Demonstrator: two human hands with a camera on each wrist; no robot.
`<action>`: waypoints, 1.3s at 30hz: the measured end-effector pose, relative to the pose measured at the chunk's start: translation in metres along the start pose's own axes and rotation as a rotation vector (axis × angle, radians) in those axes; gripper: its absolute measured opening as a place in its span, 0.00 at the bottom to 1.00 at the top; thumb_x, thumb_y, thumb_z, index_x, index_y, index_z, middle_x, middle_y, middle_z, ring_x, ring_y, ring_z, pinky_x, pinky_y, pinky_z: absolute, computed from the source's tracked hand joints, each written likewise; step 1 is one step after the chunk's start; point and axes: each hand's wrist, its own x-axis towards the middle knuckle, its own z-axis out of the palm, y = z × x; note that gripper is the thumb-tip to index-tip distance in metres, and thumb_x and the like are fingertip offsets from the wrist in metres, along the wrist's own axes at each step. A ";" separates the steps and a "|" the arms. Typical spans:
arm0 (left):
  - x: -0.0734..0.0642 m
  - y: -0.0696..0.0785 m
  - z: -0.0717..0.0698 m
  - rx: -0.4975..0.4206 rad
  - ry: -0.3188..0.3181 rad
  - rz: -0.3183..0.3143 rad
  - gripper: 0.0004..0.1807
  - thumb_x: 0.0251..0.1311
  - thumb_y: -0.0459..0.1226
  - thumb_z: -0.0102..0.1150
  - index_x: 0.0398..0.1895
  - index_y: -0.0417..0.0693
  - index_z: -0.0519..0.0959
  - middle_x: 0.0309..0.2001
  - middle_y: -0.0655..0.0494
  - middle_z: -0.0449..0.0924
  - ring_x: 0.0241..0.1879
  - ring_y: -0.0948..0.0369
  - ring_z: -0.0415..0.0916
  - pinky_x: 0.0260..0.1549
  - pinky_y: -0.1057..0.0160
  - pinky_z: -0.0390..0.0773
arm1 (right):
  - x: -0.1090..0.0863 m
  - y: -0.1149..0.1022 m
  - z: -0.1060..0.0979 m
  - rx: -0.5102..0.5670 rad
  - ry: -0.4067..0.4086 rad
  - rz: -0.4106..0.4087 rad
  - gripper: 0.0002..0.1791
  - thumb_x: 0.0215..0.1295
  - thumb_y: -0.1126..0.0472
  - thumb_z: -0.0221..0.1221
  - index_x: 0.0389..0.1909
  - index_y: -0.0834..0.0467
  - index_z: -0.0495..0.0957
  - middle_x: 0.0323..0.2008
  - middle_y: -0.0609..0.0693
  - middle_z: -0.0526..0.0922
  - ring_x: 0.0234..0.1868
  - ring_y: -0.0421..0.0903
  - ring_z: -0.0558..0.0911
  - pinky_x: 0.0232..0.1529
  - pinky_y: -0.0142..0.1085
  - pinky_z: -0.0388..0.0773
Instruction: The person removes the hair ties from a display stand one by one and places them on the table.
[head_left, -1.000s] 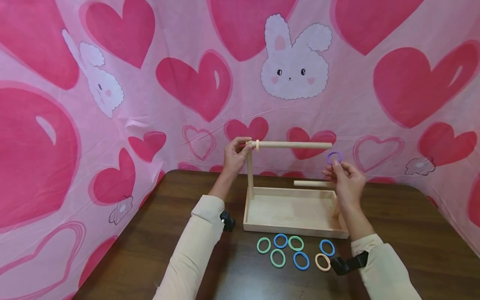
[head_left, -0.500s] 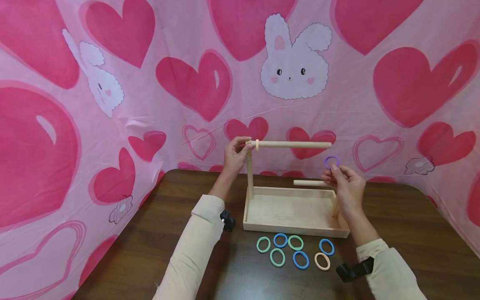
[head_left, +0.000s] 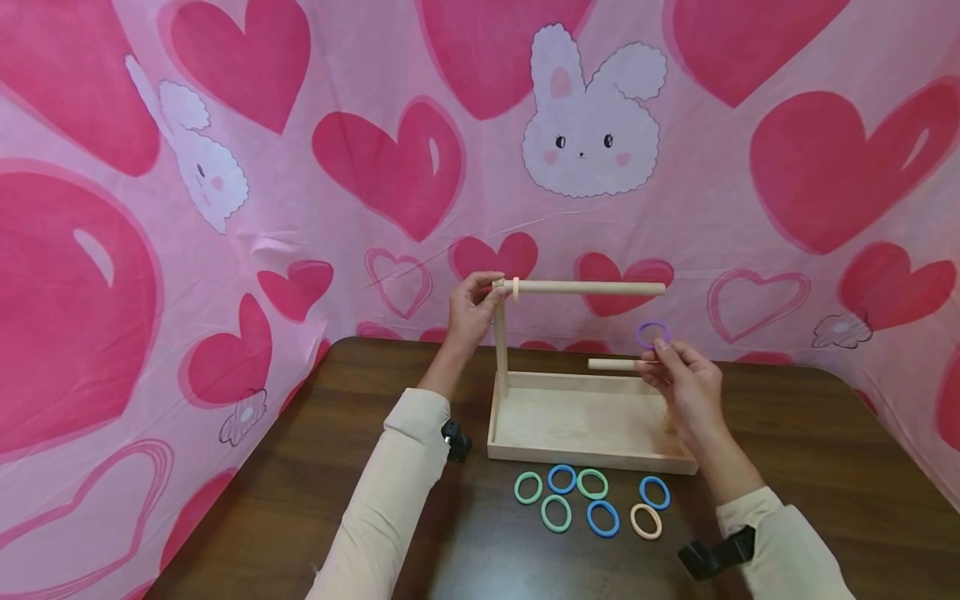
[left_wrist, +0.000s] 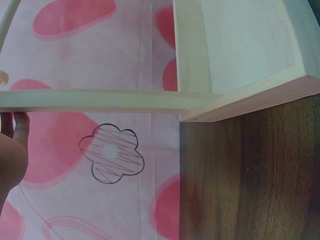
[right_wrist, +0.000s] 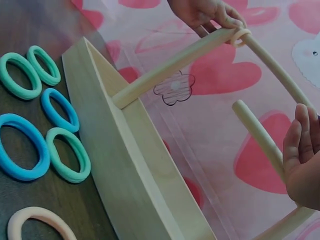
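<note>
My left hand (head_left: 471, 312) grips the top of the tall post (head_left: 501, 350) of a wooden rack, where the upper rod (head_left: 592, 288) joins it. A beige hair tie (head_left: 515, 289) hangs on that rod, right beside the fingers. Between thumb and fingers, my right hand (head_left: 690, 387) pinches a purple hair tie (head_left: 638, 335). The purple loop stands upright, below the upper rod's free end and just above the lower rod (head_left: 611, 364). Part of the lower rod is hidden behind the right hand. In the right wrist view the purple tie is hidden.
The rack's shallow tray (head_left: 585, 457) rests on the dark wood table (head_left: 360, 467). In front lie several loose hair ties: green (right_wrist: 75, 173), blue (right_wrist: 44, 160) and a beige one (head_left: 635, 525). A pink heart-patterned cloth (head_left: 480, 192) hangs behind.
My right hand has moved the purple hair tie down and to the left, from near the upper rod's end to just over the lower rod. The left hand stays at the post.
</note>
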 end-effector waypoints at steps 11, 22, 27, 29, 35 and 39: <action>0.002 -0.001 0.000 -0.007 -0.001 -0.004 0.13 0.62 0.22 0.61 0.49 0.25 0.78 0.46 0.27 0.83 0.36 0.75 0.79 0.39 0.73 0.80 | -0.010 0.005 -0.007 0.015 -0.142 0.146 0.15 0.78 0.65 0.51 0.34 0.54 0.85 0.29 0.45 0.91 0.30 0.37 0.89 0.38 0.29 0.86; 0.001 -0.002 0.000 -0.020 0.003 -0.013 0.13 0.62 0.21 0.61 0.49 0.24 0.78 0.47 0.25 0.82 0.36 0.76 0.80 0.38 0.73 0.80 | -0.024 0.017 -0.012 0.039 -0.330 0.264 0.20 0.80 0.66 0.45 0.39 0.53 0.87 0.32 0.44 0.91 0.33 0.37 0.89 0.40 0.29 0.85; 0.002 -0.003 0.001 -0.029 0.008 -0.009 0.13 0.61 0.21 0.62 0.49 0.23 0.78 0.46 0.26 0.83 0.37 0.75 0.81 0.39 0.74 0.80 | -0.029 0.023 -0.015 0.024 -0.422 0.328 0.22 0.81 0.65 0.43 0.40 0.54 0.87 0.34 0.44 0.91 0.35 0.36 0.89 0.42 0.29 0.85; 0.002 -0.003 0.001 -0.025 0.011 -0.005 0.13 0.61 0.21 0.62 0.49 0.23 0.78 0.46 0.26 0.83 0.37 0.75 0.80 0.39 0.74 0.80 | -0.033 0.026 -0.015 0.001 -0.433 0.353 0.22 0.82 0.65 0.43 0.40 0.53 0.87 0.34 0.43 0.91 0.35 0.36 0.89 0.43 0.29 0.85; 0.001 -0.003 0.001 -0.012 0.011 -0.001 0.13 0.62 0.22 0.62 0.49 0.24 0.78 0.46 0.24 0.82 0.36 0.76 0.80 0.37 0.73 0.79 | -0.044 0.035 -0.017 -0.052 -0.464 0.410 0.22 0.81 0.65 0.43 0.40 0.48 0.87 0.34 0.40 0.90 0.35 0.33 0.89 0.43 0.28 0.84; 0.001 -0.003 0.001 0.002 0.009 -0.004 0.13 0.62 0.22 0.61 0.50 0.25 0.79 0.46 0.25 0.82 0.36 0.76 0.80 0.35 0.73 0.79 | -0.050 0.041 -0.019 -0.053 -0.504 0.446 0.21 0.82 0.65 0.43 0.40 0.48 0.86 0.34 0.39 0.89 0.36 0.33 0.88 0.44 0.27 0.84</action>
